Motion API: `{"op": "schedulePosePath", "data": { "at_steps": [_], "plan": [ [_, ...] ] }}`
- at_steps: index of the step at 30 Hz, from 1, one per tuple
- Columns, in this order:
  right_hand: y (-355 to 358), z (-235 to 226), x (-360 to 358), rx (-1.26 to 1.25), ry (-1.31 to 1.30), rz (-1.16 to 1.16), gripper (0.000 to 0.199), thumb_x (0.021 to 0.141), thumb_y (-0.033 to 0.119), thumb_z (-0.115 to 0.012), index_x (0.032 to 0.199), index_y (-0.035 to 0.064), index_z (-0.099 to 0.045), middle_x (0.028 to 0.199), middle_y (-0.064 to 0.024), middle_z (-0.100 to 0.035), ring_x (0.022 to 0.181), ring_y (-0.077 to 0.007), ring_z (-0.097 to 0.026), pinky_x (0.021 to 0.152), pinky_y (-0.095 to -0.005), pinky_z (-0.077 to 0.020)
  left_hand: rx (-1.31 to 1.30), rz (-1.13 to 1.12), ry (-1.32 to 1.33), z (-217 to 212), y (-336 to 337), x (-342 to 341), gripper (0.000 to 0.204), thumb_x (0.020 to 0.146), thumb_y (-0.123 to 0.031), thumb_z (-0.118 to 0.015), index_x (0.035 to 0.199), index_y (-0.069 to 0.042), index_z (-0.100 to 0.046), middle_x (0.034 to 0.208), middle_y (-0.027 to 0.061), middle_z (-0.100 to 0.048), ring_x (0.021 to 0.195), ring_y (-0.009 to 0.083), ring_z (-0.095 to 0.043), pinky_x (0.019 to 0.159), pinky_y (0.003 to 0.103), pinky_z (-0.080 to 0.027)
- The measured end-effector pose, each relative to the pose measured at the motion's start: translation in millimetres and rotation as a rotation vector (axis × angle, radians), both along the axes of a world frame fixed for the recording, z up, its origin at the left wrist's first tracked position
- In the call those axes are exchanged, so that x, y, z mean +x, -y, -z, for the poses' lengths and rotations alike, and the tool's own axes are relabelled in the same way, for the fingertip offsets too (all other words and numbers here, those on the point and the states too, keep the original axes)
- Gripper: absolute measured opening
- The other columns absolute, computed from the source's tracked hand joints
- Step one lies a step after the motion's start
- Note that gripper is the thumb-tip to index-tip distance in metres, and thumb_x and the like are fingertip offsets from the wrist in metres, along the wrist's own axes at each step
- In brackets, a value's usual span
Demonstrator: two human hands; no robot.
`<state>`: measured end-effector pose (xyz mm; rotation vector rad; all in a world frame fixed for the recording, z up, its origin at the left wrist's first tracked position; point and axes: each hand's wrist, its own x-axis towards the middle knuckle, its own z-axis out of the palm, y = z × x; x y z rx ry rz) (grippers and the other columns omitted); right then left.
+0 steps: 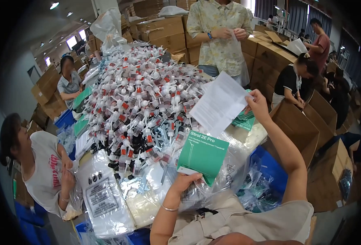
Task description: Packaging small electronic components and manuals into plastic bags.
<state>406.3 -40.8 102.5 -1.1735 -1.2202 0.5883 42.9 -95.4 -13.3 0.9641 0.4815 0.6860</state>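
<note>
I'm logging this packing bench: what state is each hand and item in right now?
left hand: closed on a green booklet, partly inside a clear plastic bag
right hand: raised, pinching a white paper sheet
white paper sheet: unfolded, held in the air
pile of small bottles: heaped loose on the table
cardboard box: open

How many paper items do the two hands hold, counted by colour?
Green booklet, in left hand: 1
White sheet, in right hand: 1
Total: 2
</note>
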Motion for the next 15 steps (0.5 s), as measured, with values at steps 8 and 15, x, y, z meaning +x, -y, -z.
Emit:
{"op": "schedulePosePath", "data": {
  "at_steps": [8, 15],
  "plan": [
    [30, 35, -29, -0.429, -0.150, -0.259, 0.015, 0.086, 0.005, -0.054, 0.095, -0.0009, -0.043, 0.066, -0.0132, -0.059, 0.051, -0.0202, -0.062, 0.039, -0.0297, -0.0497, -0.211, -0.060, -0.032, -7, 4, 15, 0.015, 0.085, -0.014, -0.061, 0.093, -0.001, -0.060, 0.076, 0.0052, -0.063, 0.057, 0.0109, -0.057, 0.047, 0.023, -0.044],
    [21, 60, -48, -0.449, -0.310, -0.356, 0.017, 0.089, 0.016, -0.056, 0.094, 0.0007, -0.051, 0.075, -0.0091, -0.061, 0.054, -0.0174, -0.060, 0.045, -0.0266, -0.0501, -0.156, -0.070, -0.184, -5, 1, 32, 0.023, 0.086, -0.026, -0.063, 0.091, -0.003, -0.061, 0.066, 0.0035, -0.062, 0.044, 0.0065, -0.051, 0.034, 0.019, -0.036]
  ]
}}
